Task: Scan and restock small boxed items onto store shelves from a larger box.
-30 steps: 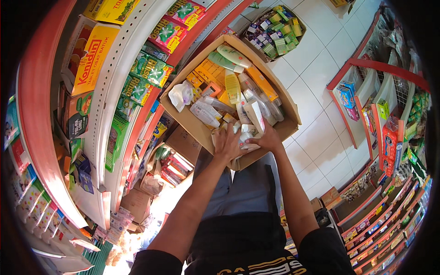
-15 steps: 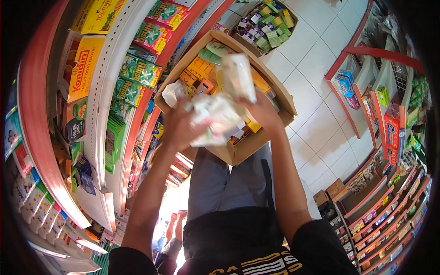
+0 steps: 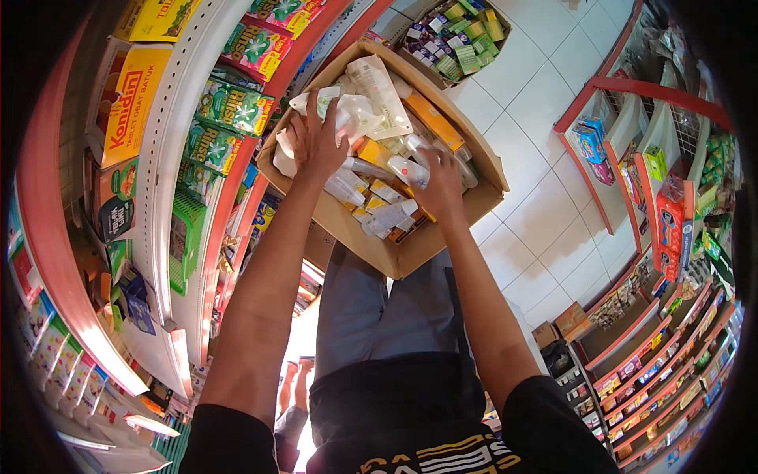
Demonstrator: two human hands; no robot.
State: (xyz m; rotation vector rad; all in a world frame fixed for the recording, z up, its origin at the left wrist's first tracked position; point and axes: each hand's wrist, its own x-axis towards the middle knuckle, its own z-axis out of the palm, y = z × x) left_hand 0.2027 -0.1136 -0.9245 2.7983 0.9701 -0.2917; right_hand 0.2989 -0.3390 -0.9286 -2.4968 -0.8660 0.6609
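Observation:
A cardboard box (image 3: 355, 245), its flaps up, holds a mix of small goods in front of me. My left hand (image 3: 317, 146) lies over its left side, fingers spread on crumpled white plastic packs (image 3: 357, 117). On the right, my right hand (image 3: 439, 186) reaches inside with curled fingers on a small whitish pack (image 3: 407, 169) bearing a red mark. A pale flat pouch (image 3: 377, 88) rests near the far corner. Yellow-orange cartons (image 3: 434, 120) and clear, bottle-like items (image 3: 344, 188) show among the other goods; whatever lies deeper is covered.
Shelves with detergent packets (image 3: 241, 107) and a green basket (image 3: 186, 237) run along my left. Beyond the box, another carton (image 3: 454, 39) of small boxes stands on the white tiled floor (image 3: 529, 158). Red-edged shelving (image 3: 632, 158) is at the right.
The white packs I was lifting now lie in the box's far and left parts. My left hand has moved up and opened; my right hand has dropped lower into the goods.

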